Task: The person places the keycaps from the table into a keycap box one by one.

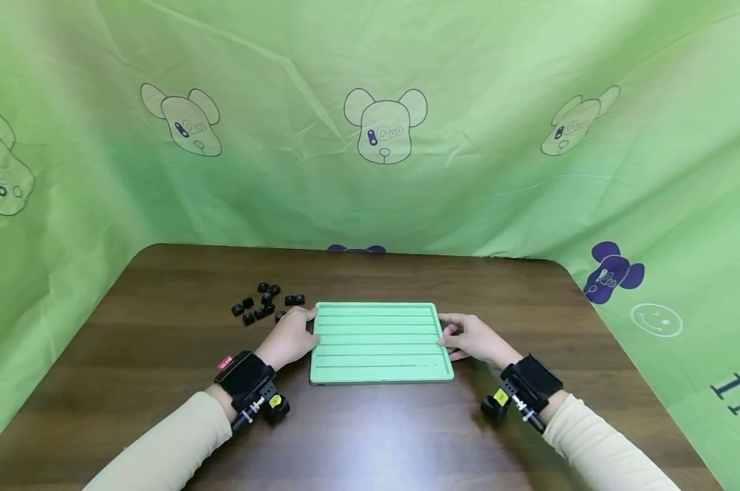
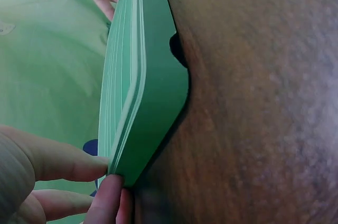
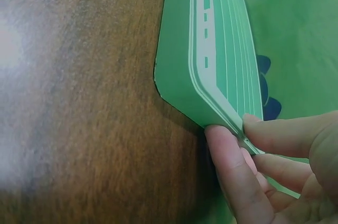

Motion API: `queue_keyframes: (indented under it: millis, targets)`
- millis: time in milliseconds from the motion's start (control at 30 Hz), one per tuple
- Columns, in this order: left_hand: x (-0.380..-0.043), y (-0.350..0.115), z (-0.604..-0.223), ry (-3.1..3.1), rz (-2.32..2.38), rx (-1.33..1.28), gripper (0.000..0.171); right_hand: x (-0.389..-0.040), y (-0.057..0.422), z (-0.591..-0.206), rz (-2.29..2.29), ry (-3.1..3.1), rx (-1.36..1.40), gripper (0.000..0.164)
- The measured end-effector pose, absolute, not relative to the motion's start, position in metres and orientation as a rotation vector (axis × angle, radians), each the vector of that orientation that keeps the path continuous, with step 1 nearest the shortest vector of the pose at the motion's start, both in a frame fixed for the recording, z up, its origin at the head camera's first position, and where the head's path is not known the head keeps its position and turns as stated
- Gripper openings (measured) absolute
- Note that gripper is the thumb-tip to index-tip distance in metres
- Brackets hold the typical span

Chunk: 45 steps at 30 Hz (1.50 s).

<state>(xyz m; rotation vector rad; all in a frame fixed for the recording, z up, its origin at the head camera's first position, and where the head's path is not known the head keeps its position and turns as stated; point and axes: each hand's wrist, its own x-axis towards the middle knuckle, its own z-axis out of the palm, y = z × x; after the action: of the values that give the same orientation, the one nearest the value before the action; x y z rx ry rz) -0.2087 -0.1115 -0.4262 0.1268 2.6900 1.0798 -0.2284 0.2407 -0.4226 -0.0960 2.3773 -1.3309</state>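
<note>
A mint-green rectangular box-like tray point(image 1: 378, 344) with ridged rows across its top is in the middle of the table. My left hand point(image 1: 291, 337) pinches its left edge, with thumb on the rim. On the opposite side my right hand point(image 1: 472, 337) pinches the right edge between thumb and fingers. In the left wrist view the thumb and fingers meet at a corner of the green tray point(image 2: 158, 86), whose side has a dark notch. The right wrist view has the fingers at the rim of the tray point(image 3: 179, 60). Its underside is hidden.
Several small black cubes point(image 1: 267, 299) lie scattered on the brown wooden table point(image 1: 179, 300), beyond my left hand. A green curtain point(image 1: 284, 191) with bear drawings hangs behind and beside the table. Each wrist wears a black strap with a camera point(image 1: 495, 408).
</note>
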Motion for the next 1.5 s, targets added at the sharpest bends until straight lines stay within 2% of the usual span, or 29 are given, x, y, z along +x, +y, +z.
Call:
queue_keyframes:
  millis: [433,1067,1500]
  targets:
    - [-0.214,-0.117,-0.421,2.639,1.103,0.146,0.064,-0.226,0.242,-0.421,-1.343,2.367,-0.092,0.060]
    - [-0.234,-0.173,-0.397,2.859,1.108,0.336,0.020,-0.227,0.243,-0.424,-1.359,2.350,-0.104,0.062]
    - [-0.241,-0.166,-0.415,2.978,0.754,0.514,0.020,-0.229,0.245,-0.426,-1.383,2.339,-0.097,0.061]
